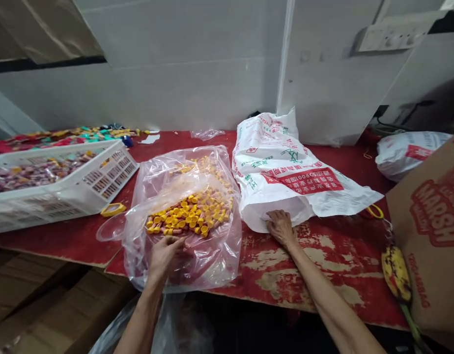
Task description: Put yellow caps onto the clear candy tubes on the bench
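Yellow caps (190, 215) in a clear plastic bag (212, 265), left hand (165, 256) at its near edge.
Left fingers (174, 241) lie together, closed on the bag's plastic; right hand (280, 227), fingers (273, 216) slightly apart, presses the mouth of a white printed woven sack (282, 167) beside it, on a worn red table (345, 275); a white plastic crate (53, 189) sits leftward.

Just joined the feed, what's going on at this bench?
One person is working bare-handed at a red-topped bench. Their left hand grips the front of a clear plastic bag holding a heap of yellow-capped pieces. Their right hand is at the lower edge of a white printed sack, fingers against its opening. To the left sits a white slatted crate of wrapped items.
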`<state>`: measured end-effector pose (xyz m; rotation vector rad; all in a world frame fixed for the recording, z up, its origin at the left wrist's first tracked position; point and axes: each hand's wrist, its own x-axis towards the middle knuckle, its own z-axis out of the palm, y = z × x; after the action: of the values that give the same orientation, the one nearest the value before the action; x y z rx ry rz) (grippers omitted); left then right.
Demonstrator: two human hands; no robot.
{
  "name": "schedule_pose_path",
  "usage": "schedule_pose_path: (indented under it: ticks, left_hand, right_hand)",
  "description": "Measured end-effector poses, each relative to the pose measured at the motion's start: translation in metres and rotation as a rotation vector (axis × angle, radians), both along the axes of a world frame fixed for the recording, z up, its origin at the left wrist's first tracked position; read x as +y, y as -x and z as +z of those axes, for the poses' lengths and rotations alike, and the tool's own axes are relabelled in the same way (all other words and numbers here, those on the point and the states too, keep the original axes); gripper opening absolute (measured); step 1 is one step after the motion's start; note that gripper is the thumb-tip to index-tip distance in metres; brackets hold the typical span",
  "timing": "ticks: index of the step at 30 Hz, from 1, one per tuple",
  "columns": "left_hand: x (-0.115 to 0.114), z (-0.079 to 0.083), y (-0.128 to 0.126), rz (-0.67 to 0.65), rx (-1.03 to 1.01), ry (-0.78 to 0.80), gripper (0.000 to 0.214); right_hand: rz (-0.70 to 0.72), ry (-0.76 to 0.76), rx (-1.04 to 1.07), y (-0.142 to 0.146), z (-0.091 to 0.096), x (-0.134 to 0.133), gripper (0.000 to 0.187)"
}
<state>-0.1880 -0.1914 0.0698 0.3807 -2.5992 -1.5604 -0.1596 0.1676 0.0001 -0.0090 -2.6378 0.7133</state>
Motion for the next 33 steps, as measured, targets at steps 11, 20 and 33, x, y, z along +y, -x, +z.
schedule_pose_path:
  ticks: [11, 20, 33]
  left_hand:
    - [0.152, 0.007, -0.105, -0.064, -0.299, -0.98, 0.048]
    - [0.238, -0.015, -0.144, -0.242, -0.287, -0.982, 0.043]
    - [0.269, -0.028, -0.165, -0.544, -0.19, -0.553, 0.036]
  right_hand:
    - [-0.063, 0.929, 0.152, -0.1, 0.022, -0.002, 0.042]
    - [-0.044, 1.1, 0.109, -0.179, 0.027, 0.018, 0.019]
    - [0.015, 0.69, 0.158, -0.182, 0.004, 0.02, 0.028]
